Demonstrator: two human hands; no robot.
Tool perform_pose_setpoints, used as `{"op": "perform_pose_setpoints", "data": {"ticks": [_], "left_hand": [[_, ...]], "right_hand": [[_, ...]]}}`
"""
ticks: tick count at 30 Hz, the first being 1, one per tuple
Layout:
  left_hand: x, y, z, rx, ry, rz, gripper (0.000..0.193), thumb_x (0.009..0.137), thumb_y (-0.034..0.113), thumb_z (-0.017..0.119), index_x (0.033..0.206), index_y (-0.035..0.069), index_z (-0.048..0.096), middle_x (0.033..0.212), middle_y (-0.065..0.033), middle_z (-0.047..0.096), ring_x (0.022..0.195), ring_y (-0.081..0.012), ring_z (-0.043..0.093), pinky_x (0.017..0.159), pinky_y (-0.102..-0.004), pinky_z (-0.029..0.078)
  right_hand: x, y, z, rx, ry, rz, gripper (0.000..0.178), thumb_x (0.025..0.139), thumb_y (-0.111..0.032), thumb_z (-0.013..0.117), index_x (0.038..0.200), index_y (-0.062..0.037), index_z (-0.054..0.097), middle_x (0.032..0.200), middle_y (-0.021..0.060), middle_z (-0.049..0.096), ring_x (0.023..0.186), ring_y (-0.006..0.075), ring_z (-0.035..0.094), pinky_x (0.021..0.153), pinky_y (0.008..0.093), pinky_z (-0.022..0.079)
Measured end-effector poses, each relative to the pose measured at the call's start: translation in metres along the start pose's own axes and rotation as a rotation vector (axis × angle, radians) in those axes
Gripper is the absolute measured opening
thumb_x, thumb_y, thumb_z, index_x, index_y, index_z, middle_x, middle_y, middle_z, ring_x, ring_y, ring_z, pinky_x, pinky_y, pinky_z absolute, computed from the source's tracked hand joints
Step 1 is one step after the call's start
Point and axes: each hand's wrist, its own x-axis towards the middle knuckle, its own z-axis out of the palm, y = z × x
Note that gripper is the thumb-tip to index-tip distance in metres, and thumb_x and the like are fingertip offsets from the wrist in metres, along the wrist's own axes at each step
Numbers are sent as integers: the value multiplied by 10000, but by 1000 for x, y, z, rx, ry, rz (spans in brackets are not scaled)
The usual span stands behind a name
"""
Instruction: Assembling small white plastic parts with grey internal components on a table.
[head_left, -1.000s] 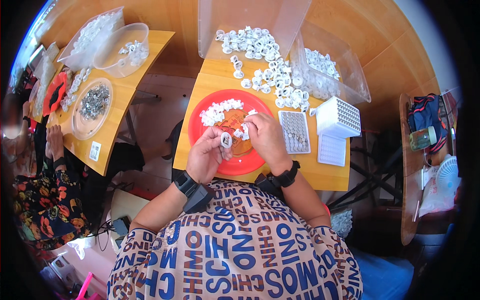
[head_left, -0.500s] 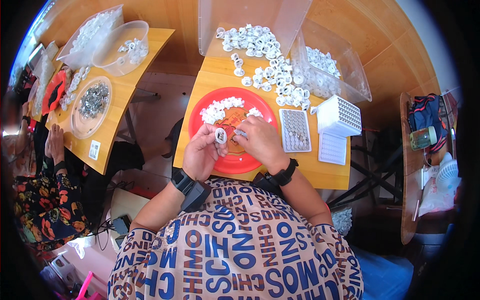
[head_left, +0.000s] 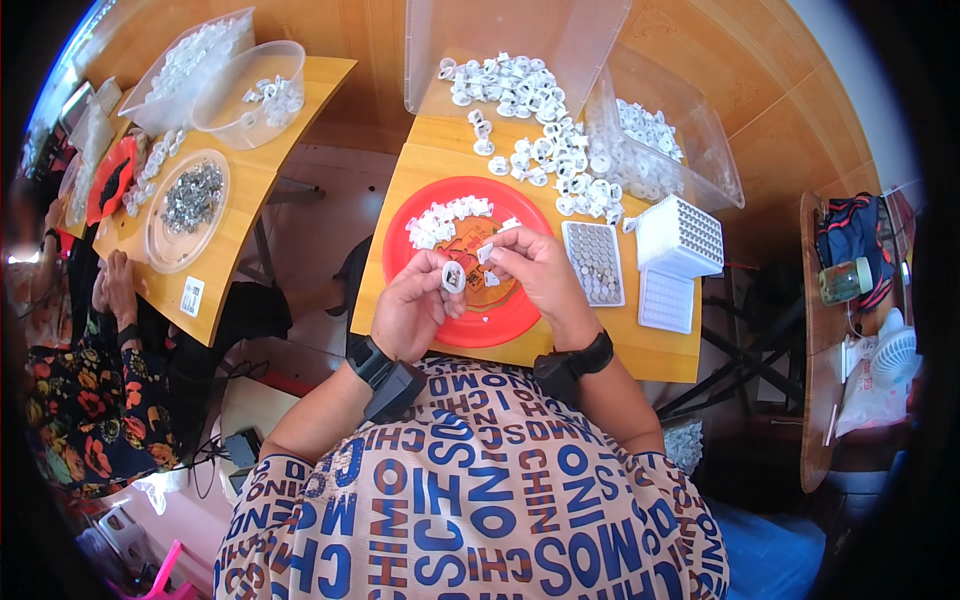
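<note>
Over the near left part of a red round tray [head_left: 500,331], my left hand [head_left: 409,308] pinches a round white plastic part [head_left: 453,277] with a darker middle, its face turned up. My right hand [head_left: 540,279] is closed on a small white plastic piece [head_left: 485,254] held between thumb and fingertips, a little apart from the round part. A heap of similar small white pieces [head_left: 437,222] lies at the tray's far left. Another small white piece [head_left: 491,279] shows on the tray below my right fingertips.
Many round white parts [head_left: 540,150] lie beyond the tray, beside clear plastic bins [head_left: 640,150]. Right of the tray are a tray of grey discs [head_left: 594,263] and stacked white trays [head_left: 679,235]. At a left table [head_left: 250,190], another person's hands [head_left: 117,290] rest by a bowl of metal pieces [head_left: 190,203].
My right hand has lifted and moved slightly right, bringing a small white piece into view at its fingertips. The left hand keeps the round part, shifted slightly right in the picture.
</note>
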Motion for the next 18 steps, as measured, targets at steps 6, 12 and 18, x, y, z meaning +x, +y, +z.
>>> {"op": "perform_pose_setpoints", "data": {"ticks": [6, 12, 18], "left_hand": [[1, -2, -1, -22, -81, -11, 127, 912, 159, 517, 972, 54, 478, 807, -121, 579, 725, -241, 569, 686, -325, 472], [0, -2, 3, -23, -92, -17, 100, 929, 139, 467, 986, 58, 480, 803, -103, 584, 726, -216, 578, 680, -304, 478], [1, -4, 5, -9, -85, -34, 106, 932, 151, 469, 979, 56, 477, 798, -107, 589, 711, -215, 579, 682, -305, 478]], "right_hand": [[-8, -4, 2, 20, -6, -11, 134, 897, -81, 610, 1011, -11, 626, 897, 35, 664, 773, 76, 607, 699, 206, 485], [-12, -8, 2, 11, 4, -11, 112, 891, -75, 618, 984, -13, 632, 858, 14, 646, 735, 62, 580, 680, 201, 476], [-14, -6, 1, -7, -2, -13, 113, 895, -77, 616, 981, -8, 644, 831, -3, 635, 716, 51, 557, 664, 196, 464]]}}
